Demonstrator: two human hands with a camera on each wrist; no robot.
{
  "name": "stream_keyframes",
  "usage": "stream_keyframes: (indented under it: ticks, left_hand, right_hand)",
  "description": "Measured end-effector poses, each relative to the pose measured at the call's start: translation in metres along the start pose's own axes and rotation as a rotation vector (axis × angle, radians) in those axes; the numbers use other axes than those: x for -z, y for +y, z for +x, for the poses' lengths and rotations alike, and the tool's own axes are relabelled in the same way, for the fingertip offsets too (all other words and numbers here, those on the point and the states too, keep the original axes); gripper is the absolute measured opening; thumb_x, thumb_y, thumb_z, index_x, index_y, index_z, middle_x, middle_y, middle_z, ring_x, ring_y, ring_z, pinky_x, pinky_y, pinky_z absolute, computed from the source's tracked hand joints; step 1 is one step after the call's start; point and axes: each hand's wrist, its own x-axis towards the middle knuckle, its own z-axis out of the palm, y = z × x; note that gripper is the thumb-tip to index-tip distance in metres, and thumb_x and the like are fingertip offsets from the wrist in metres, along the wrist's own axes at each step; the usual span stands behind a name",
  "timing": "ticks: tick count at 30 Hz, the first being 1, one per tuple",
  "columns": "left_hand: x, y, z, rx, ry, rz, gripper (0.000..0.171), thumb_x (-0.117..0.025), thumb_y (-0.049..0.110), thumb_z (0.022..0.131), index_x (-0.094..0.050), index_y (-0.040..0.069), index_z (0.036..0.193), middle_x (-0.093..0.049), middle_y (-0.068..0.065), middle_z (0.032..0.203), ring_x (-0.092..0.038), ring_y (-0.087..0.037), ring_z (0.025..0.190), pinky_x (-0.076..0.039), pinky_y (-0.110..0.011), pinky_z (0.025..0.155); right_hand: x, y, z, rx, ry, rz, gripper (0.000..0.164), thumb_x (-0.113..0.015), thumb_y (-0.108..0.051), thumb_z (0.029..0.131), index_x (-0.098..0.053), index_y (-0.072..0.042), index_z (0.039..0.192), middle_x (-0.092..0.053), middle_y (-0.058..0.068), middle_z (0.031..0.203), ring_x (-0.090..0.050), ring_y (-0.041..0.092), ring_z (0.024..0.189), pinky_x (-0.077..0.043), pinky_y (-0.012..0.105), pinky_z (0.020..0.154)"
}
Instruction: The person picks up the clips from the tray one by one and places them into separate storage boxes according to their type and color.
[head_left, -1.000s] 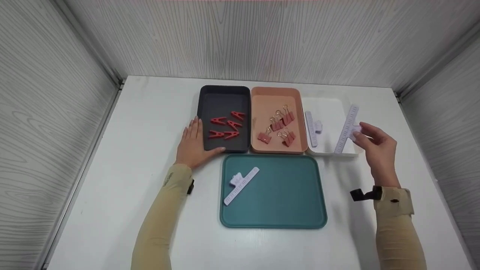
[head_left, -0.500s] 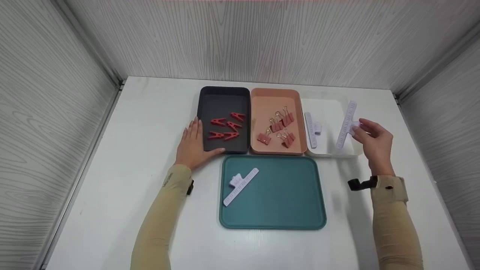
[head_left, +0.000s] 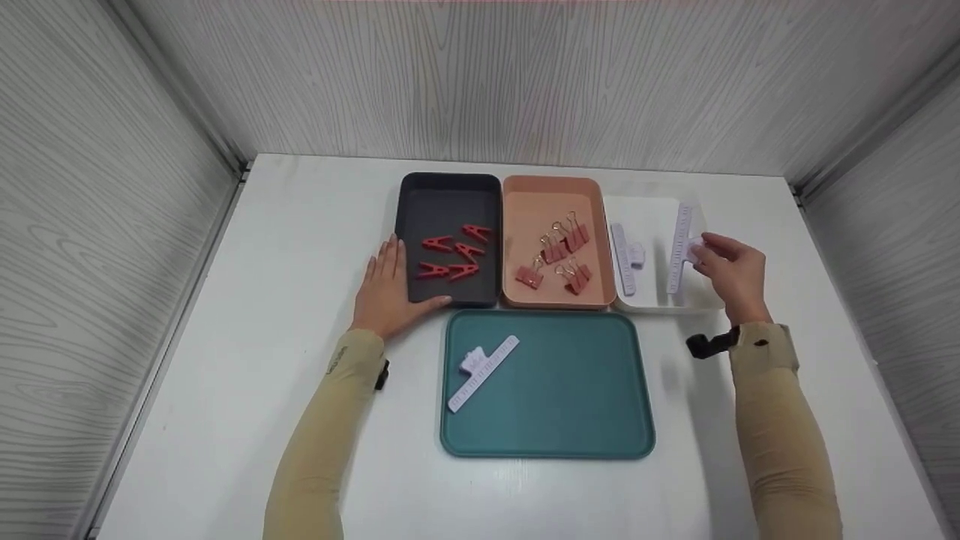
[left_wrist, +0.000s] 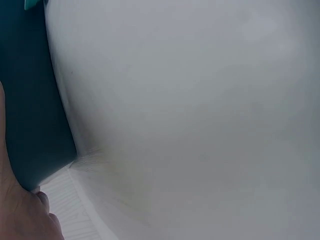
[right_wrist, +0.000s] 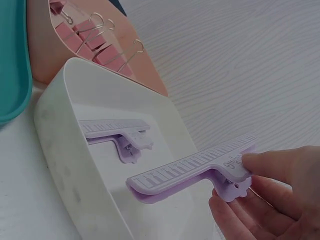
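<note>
Between thumb and fingers, my right hand [head_left: 733, 271] pinches the grip of a long lilac ruler clip [right_wrist: 192, 170], held above the white tray [right_wrist: 55, 135]. A second lilac ruler clip [head_left: 623, 259] lies inside that tray, along its left side. My left hand [head_left: 386, 292] rests against the left side of the dark tray [head_left: 448, 196], fingers straight and thumb along its front edge. In the left wrist view only part of this hand shows beside the dark tray wall. Another lilac ruler clip [head_left: 480, 375] lies slanted on the teal tray [head_left: 562, 420].
Several red clothespins [head_left: 454, 251] lie in the dark tray. The peach tray [head_left: 551, 195] in the middle holds several pink binder clips [head_left: 575, 276]. All three deep trays stand side by side behind the teal tray on a white table [head_left: 307, 202], with panelled walls around.
My right hand has moved left and slightly away from me, bringing the pinched ruler clip further over the white tray and more upright in view. The left hand stays put.
</note>
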Motion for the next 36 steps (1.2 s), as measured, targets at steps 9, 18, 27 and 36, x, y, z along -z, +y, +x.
stream_keyframes:
  ticks: [9, 18, 27, 36]
  left_hand:
    - [0.003, 0.002, -0.001, 0.001, -0.029, 0.007, 0.131, -0.048, 0.090, 0.080, -0.001, -0.001, 0.161, 0.000, -0.018, 0.169, 0.004, -0.027, 0.155, 0.003, -0.040, 0.124]
    - [0.003, 0.002, 0.000, 0.000, -0.024, 0.010, 0.132, -0.046, 0.091, 0.079, -0.002, -0.002, 0.161, 0.000, -0.017, 0.169, 0.005, -0.027, 0.155, 0.004, -0.039, 0.123]
    - [0.003, 0.001, -0.001, 0.004, -0.026, -0.001, 0.131, -0.046, 0.091, 0.079, -0.001, -0.001, 0.161, 0.001, -0.017, 0.169, 0.005, -0.026, 0.155, 0.006, -0.038, 0.123]
    - [0.004, 0.001, 0.000, -0.002, -0.024, 0.014, 0.132, -0.045, 0.092, 0.079, -0.002, -0.002, 0.161, 0.002, -0.017, 0.169, 0.004, -0.027, 0.155, 0.004, -0.040, 0.123]
  right_hand:
    - [-0.008, -0.001, 0.018, -0.044, -0.054, -0.065, 0.055, -0.063, -0.025, 0.102, -0.049, 0.001, 0.148, -0.052, 0.019, 0.142, -0.059, 0.023, 0.120, -0.052, 0.022, 0.095]
    - [-0.018, 0.002, 0.033, -0.101, -0.072, -0.095, 0.053, -0.062, -0.024, 0.103, -0.050, 0.001, 0.148, -0.050, 0.019, 0.147, -0.057, 0.024, 0.124, -0.052, 0.023, 0.096]
    - [-0.029, 0.008, 0.040, -0.164, -0.075, -0.134, 0.050, -0.059, -0.021, 0.104, -0.049, 0.000, 0.148, -0.049, 0.019, 0.148, -0.055, 0.027, 0.128, -0.051, 0.026, 0.099]
    - [-0.030, 0.008, 0.041, -0.142, -0.092, -0.164, 0.051, -0.058, -0.021, 0.104, -0.050, 0.003, 0.148, -0.049, 0.022, 0.148, -0.055, 0.029, 0.127, -0.051, 0.028, 0.099]
